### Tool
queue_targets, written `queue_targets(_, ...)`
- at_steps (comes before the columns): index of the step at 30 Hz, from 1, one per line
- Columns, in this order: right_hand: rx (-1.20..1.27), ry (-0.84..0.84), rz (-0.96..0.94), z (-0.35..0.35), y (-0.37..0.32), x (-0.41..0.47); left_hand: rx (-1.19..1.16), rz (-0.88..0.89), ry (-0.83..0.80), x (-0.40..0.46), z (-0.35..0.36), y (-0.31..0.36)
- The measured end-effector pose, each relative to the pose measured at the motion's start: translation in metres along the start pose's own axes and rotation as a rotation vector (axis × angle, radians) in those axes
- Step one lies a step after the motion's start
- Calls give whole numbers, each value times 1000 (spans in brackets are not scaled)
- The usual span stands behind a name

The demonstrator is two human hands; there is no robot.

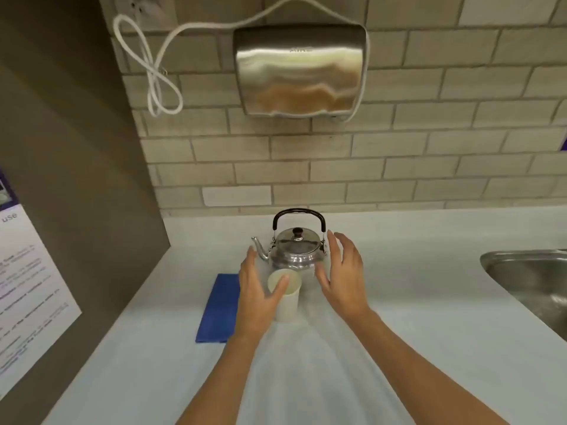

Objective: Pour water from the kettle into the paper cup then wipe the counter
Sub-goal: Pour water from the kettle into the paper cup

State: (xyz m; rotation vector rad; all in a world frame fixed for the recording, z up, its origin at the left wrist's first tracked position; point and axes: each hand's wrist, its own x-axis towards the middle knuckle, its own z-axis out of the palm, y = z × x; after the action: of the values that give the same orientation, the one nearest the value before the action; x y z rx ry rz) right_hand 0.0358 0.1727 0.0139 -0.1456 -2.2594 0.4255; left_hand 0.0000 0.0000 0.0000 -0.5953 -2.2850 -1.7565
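Observation:
A small steel kettle with a black handle stands upright near the back of the white counter, spout pointing left. Just in front of it stands a white paper cup. My left hand is open at the cup's left side, with the thumb lying across the cup's rim. My right hand hovers open to the right of the kettle and cup, fingers spread, touching neither. A folded blue cloth lies flat on the counter left of the cup, partly hidden by my left hand.
A steel sink is set in the counter at the right. A metal hand dryer with a looped white cord hangs on the tiled wall above the kettle. A brown side wall with a printed notice bounds the left.

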Motion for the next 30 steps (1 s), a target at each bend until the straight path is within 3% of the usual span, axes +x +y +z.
queue_targets(6,8,-166,28,21,23,-7,-59,-218,-18,-29,28,-38)
queue_targets(15,-13,-195,-55,41,19,86,-41,-268,-17,-16,46,-55)
queue_targets(20,-82,-373,-61,54,22,139,42,-228,-11,-17,50,-62)
queue_targets(24,101,-478,28,64,28,154,30,-226,11,-17,50,-63)
queue_targets(30,275,-403,32,69,30,152,50,-227,11,-17,50,-67)
